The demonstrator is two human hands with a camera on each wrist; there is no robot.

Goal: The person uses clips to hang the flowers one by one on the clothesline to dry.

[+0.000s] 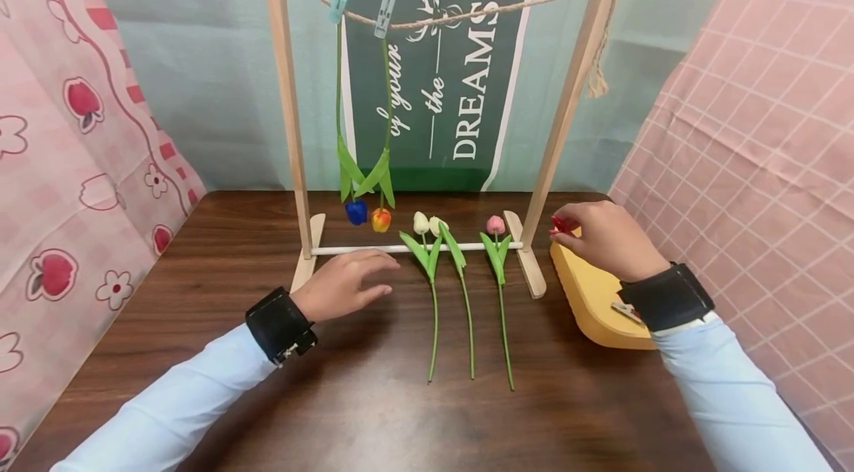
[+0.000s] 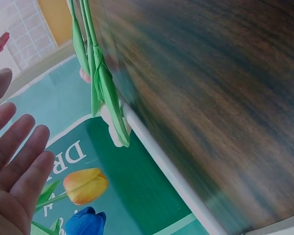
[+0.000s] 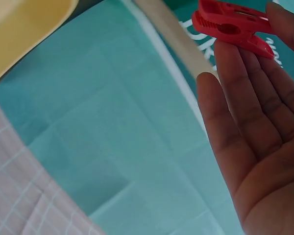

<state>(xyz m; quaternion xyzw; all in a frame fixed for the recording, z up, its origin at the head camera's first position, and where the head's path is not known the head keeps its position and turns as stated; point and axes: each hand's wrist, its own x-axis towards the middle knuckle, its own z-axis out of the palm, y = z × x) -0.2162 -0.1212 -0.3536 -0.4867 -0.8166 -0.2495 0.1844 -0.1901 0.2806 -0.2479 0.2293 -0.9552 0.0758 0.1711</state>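
Observation:
My right hand [image 1: 610, 235] pinches a red clothespin [image 3: 232, 25] between thumb and fingers, above the edge of a yellow bin [image 1: 587, 287]. My left hand [image 1: 350, 283] hovers over the table with fingers extended and holds nothing. To its right lie two white tulips [image 1: 421, 223] and a pink tulip [image 1: 496, 225], heads resting by the rack's white bar [image 1: 467, 246]. A blue tulip [image 1: 356, 212] and an orange-yellow tulip [image 1: 381, 220] hang head down from a rope [image 1: 507, 9], each clipped by a light blue clothespin [image 1: 386, 9].
The rope runs between two wooden posts [image 1: 567, 109] with flat feet on the dark wooden table [image 1: 373, 398]. Inside the yellow bin a clothespin [image 1: 627, 311] shows beside the right wrist. A green printed cloth [image 1: 434, 87] hangs behind; pink cloths [image 1: 754, 124] flank both sides.

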